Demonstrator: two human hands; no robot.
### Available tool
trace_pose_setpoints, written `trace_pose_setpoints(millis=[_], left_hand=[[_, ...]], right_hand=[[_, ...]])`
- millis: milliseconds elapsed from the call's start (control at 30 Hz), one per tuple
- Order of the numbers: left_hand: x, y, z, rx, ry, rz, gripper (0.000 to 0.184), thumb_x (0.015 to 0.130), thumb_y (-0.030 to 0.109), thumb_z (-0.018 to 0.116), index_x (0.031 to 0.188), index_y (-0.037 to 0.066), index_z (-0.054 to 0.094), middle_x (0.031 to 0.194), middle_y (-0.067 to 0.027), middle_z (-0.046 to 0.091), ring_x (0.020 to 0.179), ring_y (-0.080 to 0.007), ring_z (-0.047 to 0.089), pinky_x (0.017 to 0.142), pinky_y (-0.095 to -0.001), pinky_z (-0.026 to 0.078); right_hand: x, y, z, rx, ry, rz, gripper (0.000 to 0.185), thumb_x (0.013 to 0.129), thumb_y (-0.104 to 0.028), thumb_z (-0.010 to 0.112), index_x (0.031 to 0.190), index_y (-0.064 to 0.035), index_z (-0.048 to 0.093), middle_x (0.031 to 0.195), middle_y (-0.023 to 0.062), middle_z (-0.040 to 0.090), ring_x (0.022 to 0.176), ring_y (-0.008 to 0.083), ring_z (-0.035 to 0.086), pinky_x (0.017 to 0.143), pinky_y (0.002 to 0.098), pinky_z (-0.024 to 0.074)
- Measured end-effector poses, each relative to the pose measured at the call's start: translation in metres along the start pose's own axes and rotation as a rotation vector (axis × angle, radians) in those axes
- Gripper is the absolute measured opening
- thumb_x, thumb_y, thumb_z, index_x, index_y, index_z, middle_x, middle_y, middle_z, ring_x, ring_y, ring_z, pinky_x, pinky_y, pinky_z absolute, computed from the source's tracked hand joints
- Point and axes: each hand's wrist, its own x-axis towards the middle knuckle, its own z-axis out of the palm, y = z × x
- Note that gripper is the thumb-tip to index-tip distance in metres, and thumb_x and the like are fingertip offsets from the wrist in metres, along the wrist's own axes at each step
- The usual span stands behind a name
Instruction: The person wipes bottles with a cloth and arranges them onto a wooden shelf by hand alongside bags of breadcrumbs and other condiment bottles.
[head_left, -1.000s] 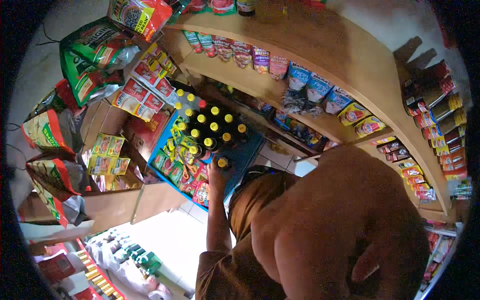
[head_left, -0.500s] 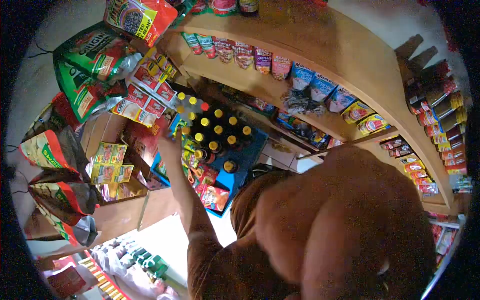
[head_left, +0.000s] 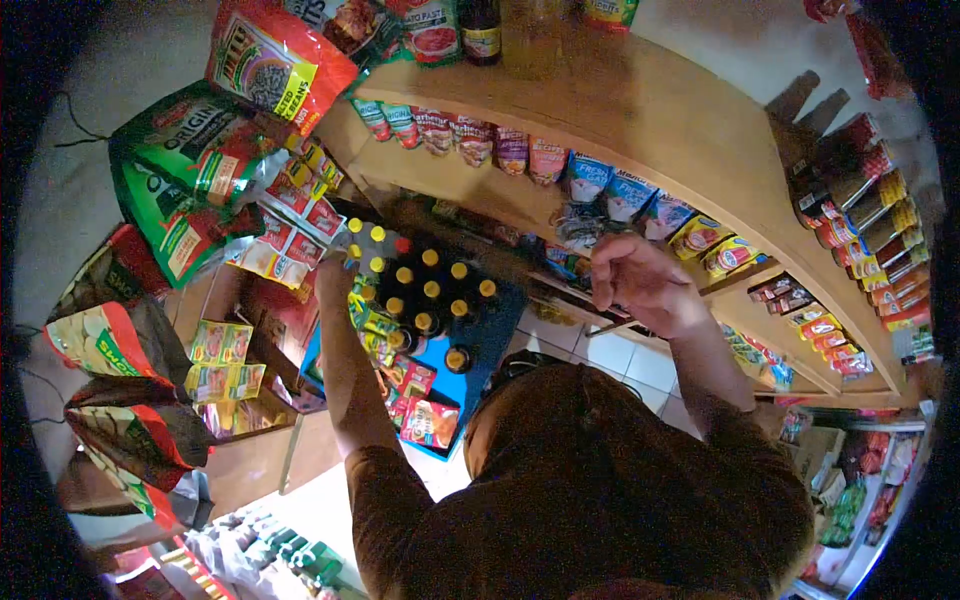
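My left hand (head_left: 334, 268) reaches in beside the hanging seasoning sachets (head_left: 275, 250) and the back of a blue tray (head_left: 462, 385). Its fingers are small and partly hidden, so their grip is unclear. Several dark bottles with yellow caps (head_left: 430, 290) stand upright in the tray, next to yellow-green packets and a red-and-white packet (head_left: 430, 424). My right hand (head_left: 645, 285) is raised in front of the shelf, its fingers loosely bent and apart, with nothing visible in them. Behind it are blue-and-white pouches (head_left: 630, 190) and a dark plastic bundle (head_left: 580, 225).
A curved wooden shelf (head_left: 560, 75) full of pouches and sachets arcs across the back and right. Large green pouches (head_left: 185, 165) hang at the left. Sachet strips (head_left: 870, 230) hang at the far right. Tiled floor (head_left: 600, 350) shows beyond the tray.
A large blurred brown shape at the lower right has gone, and my right hand now shows raised by the shelf. My left hand has shifted only slightly; the view has tilted a little.
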Motion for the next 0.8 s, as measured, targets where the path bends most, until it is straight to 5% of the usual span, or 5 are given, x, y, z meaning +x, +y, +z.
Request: trace_pose_setpoints(millis=[100, 267, 467, 600, 800], left_hand=[[0.036, -0.078, 0.087, -0.263, 0.105, 0.081, 0.053, 0.074, 0.042, 0.083, 0.112, 0.007, 0.071, 0.105, -0.0207, 0.072, 0.099, -0.0395, 0.069, 0.087, -0.0495, 0.056], [0.033, -0.058, 0.076, 0.168, 0.065, 0.123, 0.059, 0.077, 0.050, 0.081, 0.119, 0.010, 0.068, 0.122, -0.0180, 0.069, 0.110, -0.0384, 0.067, 0.092, -0.0501, 0.055], [0.027, -0.029, 0.057, 0.122, -0.097, -0.142, 0.061, 0.082, 0.052, 0.075, 0.128, 0.014, 0.064, 0.125, -0.0190, 0.067, 0.114, -0.0393, 0.065, 0.093, -0.0520, 0.054], [0.024, -0.048, 0.071, -0.085, 0.139, 0.050, 0.052, 0.084, 0.040, 0.075, 0.122, 0.007, 0.064, 0.120, -0.0229, 0.067, 0.111, -0.0408, 0.064, 0.092, -0.0521, 0.053], [-0.033, 0.029, -0.027, -0.246, 0.382, -0.063, 0.038, 0.095, 0.025, 0.069, 0.122, 0.001, 0.057, 0.089, -0.0216, 0.067, 0.077, -0.0423, 0.065, 0.070, -0.0503, 0.052]], right_hand=[[-0.008, 0.005, -0.010, -0.043, 0.075, 0.028, 0.056, 0.081, -0.008, 0.067, 0.135, -0.0005, 0.054, 0.113, 0.0073, 0.057, 0.098, 0.0180, 0.057, 0.085, 0.0314, 0.0471], [-0.013, 0.015, -0.014, -0.122, 0.173, 0.085, 0.054, 0.083, -0.006, 0.065, 0.136, -0.0005, 0.055, 0.112, 0.0070, 0.057, 0.098, 0.0175, 0.057, 0.086, 0.0299, 0.0476], [-0.006, 0.028, -0.016, -0.187, 0.178, 0.155, 0.051, 0.085, -0.002, 0.064, 0.135, 0.0002, 0.055, 0.110, 0.0070, 0.057, 0.097, 0.0154, 0.058, 0.088, 0.0287, 0.0483], [-0.004, 0.029, -0.027, -0.162, 0.112, 0.152, 0.050, 0.086, -0.003, 0.066, 0.135, -0.0019, 0.056, 0.111, 0.0065, 0.058, 0.100, 0.0148, 0.058, 0.088, 0.0286, 0.0488], [0.005, 0.021, -0.029, -0.362, 0.090, 0.203, 0.046, 0.090, -0.005, 0.068, 0.135, -0.0063, 0.058, 0.111, 0.0046, 0.060, 0.103, 0.0140, 0.058, 0.089, 0.0281, 0.0483]])
